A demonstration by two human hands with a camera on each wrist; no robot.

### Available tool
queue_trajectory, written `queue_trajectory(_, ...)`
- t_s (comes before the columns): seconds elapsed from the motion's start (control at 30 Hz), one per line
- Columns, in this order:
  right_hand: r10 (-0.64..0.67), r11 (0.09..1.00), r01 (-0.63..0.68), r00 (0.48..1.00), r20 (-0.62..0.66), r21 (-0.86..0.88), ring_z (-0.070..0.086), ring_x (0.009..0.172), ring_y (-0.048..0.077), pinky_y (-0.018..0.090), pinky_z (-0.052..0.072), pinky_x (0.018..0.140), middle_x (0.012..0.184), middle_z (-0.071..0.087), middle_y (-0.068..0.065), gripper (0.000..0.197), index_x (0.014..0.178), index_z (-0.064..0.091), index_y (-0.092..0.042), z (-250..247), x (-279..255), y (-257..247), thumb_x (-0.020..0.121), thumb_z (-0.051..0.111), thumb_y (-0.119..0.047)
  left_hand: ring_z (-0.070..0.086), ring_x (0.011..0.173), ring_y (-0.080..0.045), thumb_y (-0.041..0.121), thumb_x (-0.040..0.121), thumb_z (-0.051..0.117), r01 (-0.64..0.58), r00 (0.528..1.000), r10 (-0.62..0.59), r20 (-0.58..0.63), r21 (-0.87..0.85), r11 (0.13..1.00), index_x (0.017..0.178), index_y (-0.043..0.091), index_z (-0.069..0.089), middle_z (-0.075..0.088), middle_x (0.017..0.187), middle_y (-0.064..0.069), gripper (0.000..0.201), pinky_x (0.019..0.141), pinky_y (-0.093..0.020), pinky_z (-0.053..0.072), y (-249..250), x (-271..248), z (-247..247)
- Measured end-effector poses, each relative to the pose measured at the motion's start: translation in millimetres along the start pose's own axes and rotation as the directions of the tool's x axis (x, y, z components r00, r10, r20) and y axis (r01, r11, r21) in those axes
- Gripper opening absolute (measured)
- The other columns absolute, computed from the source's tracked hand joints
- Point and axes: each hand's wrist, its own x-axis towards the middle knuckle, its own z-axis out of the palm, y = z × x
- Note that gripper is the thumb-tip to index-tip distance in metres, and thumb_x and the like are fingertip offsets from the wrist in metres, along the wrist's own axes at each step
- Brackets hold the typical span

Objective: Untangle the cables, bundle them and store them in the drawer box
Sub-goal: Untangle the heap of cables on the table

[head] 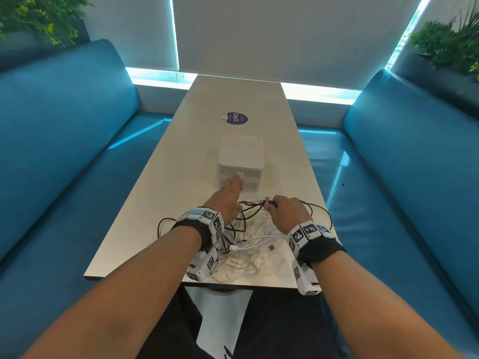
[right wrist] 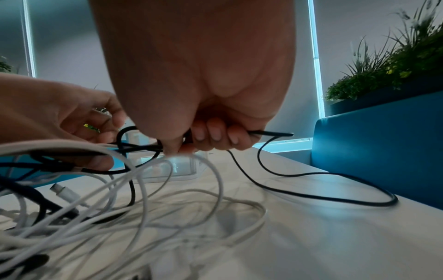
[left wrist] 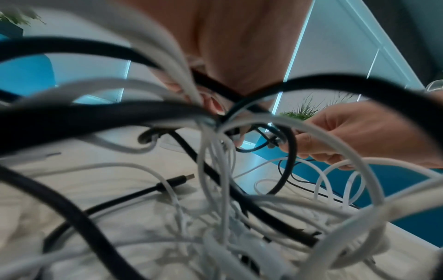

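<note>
A tangle of white cables (head: 248,244) and black cables lies on the near end of the table (head: 233,99). My left hand (head: 229,196) grips strands of the tangle (left wrist: 191,85), with one white cable tip poking past its fingers toward the white drawer box (head: 241,156). My right hand (head: 282,211) is curled round a thin black cable (right wrist: 311,195) near its end, which sticks out past the fingers (right wrist: 215,132). That cable loops out to the right across the table. The drawers of the box look closed.
A black lead with a USB plug (left wrist: 184,178) lies loose on the table under the tangle. A round purple sticker (head: 235,118) sits beyond the box. Blue benches (head: 64,151) flank the table on both sides, with plants (head: 445,47) behind them.
</note>
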Motion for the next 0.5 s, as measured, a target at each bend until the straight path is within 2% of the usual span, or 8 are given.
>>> queue_trajectory(0.1, 0.021, 0.999, -0.022, 1.0, -0.003, -0.023, 0.06, 0.093, 0.033, 0.033, 0.041, 0.071, 0.103, 0.063, 0.014, 0.036, 0.102, 0.06, -0.016, 1, 0, -1, 0.099, 0.043, -0.048, 0.053, 0.089, -0.026, 0.017, 0.096, 0.058, 0.036, 0.997, -0.045, 0.07, 0.12, 0.992, 0.095, 0.016, 0.045, 0.054, 0.105, -0.008, 0.013, 0.077, -0.034, 0.041, 1, 3, 1)
queue_trajectory(0.23, 0.026, 0.999, -0.026, 1.0, -0.01, -0.034, 0.06, 0.091, 0.031, 0.033, 0.043, 0.071, 0.103, 0.062, 0.013, 0.036, 0.104, 0.06, -0.016, 0, 1, -6, 0.099, 0.043, -0.048, 0.054, 0.081, -0.03, 0.028, 0.097, 0.057, 0.019, 0.999, -0.031, 0.043, 0.244, 0.969, 0.094, 0.016, 0.043, 0.061, 0.096, -0.008, 0.019, 0.076, -0.038, 0.046, -1, 3, -1)
queue_trajectory(0.33, 0.037, 0.999, -0.038, 0.999, -0.015, -0.038, 0.06, 0.09, 0.031, 0.034, 0.046, 0.072, 0.104, 0.062, 0.012, 0.036, 0.105, 0.06, -0.017, 0, 1, -8, 0.099, 0.042, -0.048, 0.058, 0.086, -0.032, 0.024, 0.097, 0.057, -0.031, 0.997, 0.01, 0.082, 0.263, 0.964, 0.094, 0.018, 0.04, 0.061, 0.098, -0.01, 0.018, 0.078, -0.042, 0.05, -11, 4, 1)
queue_trajectory(0.4, 0.062, 0.997, -0.062, 0.998, -0.017, -0.035, 0.06, 0.092, 0.031, 0.036, 0.048, 0.075, 0.105, 0.061, 0.013, 0.036, 0.106, 0.059, -0.017, -1, 1, -7, 0.1, 0.042, -0.048, 0.058, 0.09, -0.031, 0.018, 0.096, 0.057, -0.061, 0.994, 0.028, 0.11, 0.309, 0.949, 0.098, 0.017, 0.045, 0.058, 0.101, -0.009, 0.013, 0.079, -0.043, 0.049, -17, 5, 2)
queue_trajectory(0.5, 0.121, 0.991, -0.124, 0.991, -0.059, -0.05, 0.06, 0.096, 0.032, 0.036, 0.046, 0.076, 0.108, 0.061, 0.013, 0.035, 0.109, 0.059, -0.016, -5, 2, -3, 0.1, 0.041, -0.045, 0.056, 0.091, -0.029, 0.023, 0.097, 0.058, -0.057, 0.995, 0.022, 0.1, 0.358, 0.932, 0.101, 0.015, 0.048, 0.056, 0.101, -0.006, 0.013, 0.074, -0.037, 0.042, -20, 4, 4)
